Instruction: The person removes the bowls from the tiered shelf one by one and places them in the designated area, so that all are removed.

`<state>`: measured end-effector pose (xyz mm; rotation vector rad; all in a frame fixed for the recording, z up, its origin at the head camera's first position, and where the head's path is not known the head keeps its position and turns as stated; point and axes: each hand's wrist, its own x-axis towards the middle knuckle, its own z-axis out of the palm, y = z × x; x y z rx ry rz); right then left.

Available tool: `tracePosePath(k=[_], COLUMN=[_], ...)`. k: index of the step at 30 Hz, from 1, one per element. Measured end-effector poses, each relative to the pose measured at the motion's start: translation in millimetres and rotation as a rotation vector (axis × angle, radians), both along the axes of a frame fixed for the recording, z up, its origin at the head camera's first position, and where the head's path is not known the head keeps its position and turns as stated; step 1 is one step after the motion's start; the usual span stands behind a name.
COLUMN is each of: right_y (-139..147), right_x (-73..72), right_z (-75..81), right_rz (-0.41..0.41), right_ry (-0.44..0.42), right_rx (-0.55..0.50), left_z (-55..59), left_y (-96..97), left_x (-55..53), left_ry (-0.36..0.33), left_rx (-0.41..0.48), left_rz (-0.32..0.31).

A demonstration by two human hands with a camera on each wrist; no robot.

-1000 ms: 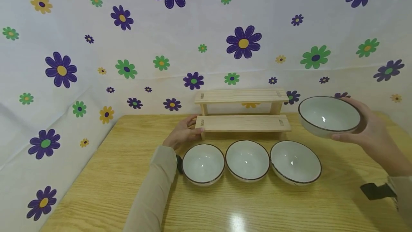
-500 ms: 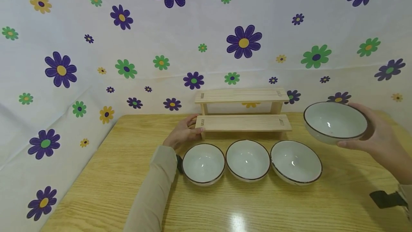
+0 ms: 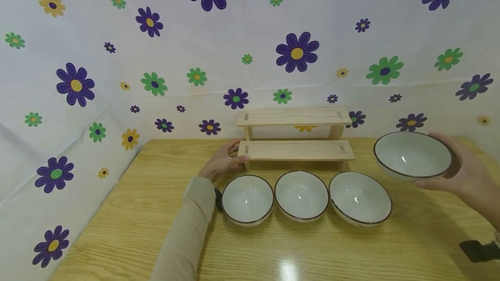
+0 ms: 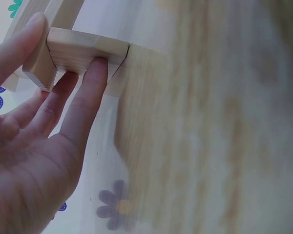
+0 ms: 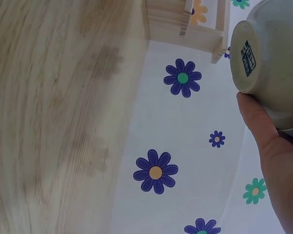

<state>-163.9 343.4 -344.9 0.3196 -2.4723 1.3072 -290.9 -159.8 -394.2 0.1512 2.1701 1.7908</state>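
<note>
My right hand (image 3: pixel 466 172) grips a white bowl with a dark rim (image 3: pixel 412 154) by its right side and holds it above the table. In the right wrist view the underside of this bowl (image 5: pixel 278 58) shows a foot ring and a blue mark. At the left end of a two-tier wooden shelf (image 3: pixel 300 150), my left hand (image 3: pixel 224 159) holds the lower board, thumb on top. The left wrist view shows fingers (image 4: pixel 90 92) against the shelf's end support (image 4: pixel 85 48). Three similar bowls stand in a row before the shelf: left (image 3: pixel 248 198), middle (image 3: pixel 301 195) and right (image 3: pixel 360 197).
The wooden table (image 3: pixel 129 216) carries shelf and bowls. Directly behind it hangs a white cloth (image 3: pixel 234 21) printed with purple, green and yellow flowers. Both shelf boards are bare. The left forearm sleeve (image 3: pixel 181 233) lies beside the left bowl.
My right hand has moved the held bowl to the right and lower, away from the shelf. The left hand, the shelf and the three standing bowls keep their places.
</note>
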Motion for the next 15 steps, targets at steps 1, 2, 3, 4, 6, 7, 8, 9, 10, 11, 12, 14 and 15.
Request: tracePosePath(k=[1,2,3,4,6,7,8,9,10,11,12,14,15], right_y=[1,2,3,4,6,7,8,9,10,11,12,14,15], right_x=[1.1,2.1,2.9,3.5,4.0,4.1,4.3,4.4,4.8,5.3,5.9,7.1,7.5], right_z=[-0.4,-0.8,-1.3,-1.8,-3.0,-3.4,-3.7,-4.1,-4.6,-5.0,-5.5,-7.2,-8.2], right_rz=[-0.009,-0.019,-0.025,-0.021,-0.012,0.002,0.015,0.025,0.032,0.037,0.039,0.032,0.029], right_ry=[0.004,0.009,0.011,0.012,0.014,0.016,0.019,0.024,0.028,0.028,0.026,0.016,0.007], right_rx=[0.015,0.027,0.037,0.034,0.029,0.014,0.000,-0.004,-0.006,-0.005,-0.003,0.019,0.033], left_z=[0.2,0.1,0.0,0.0,0.0,0.0,0.1,0.1,0.1,0.1,0.1,0.0,-0.2], left_y=[0.4,0.5,0.6,0.6,0.5,0.2,0.0,-0.1,-0.4,-0.5,-0.6,-0.6,-0.6], left_x=[0.4,0.3,0.3,0.3,0.5,0.8,0.9,1.1,1.2,1.2,1.3,1.1,0.8], left_ry=[-0.001,-0.003,-0.003,-0.004,-0.003,-0.001,-0.001,-0.001,0.000,0.001,0.001,0.003,0.006], left_rx=[0.001,0.003,0.005,0.006,0.005,0.004,0.003,0.002,-0.001,-0.002,-0.002,-0.001,-0.002], left_rz=[-0.002,-0.004,-0.006,-0.008,-0.011,-0.012,-0.011,-0.011,-0.012,-0.013,-0.014,-0.017,-0.017])
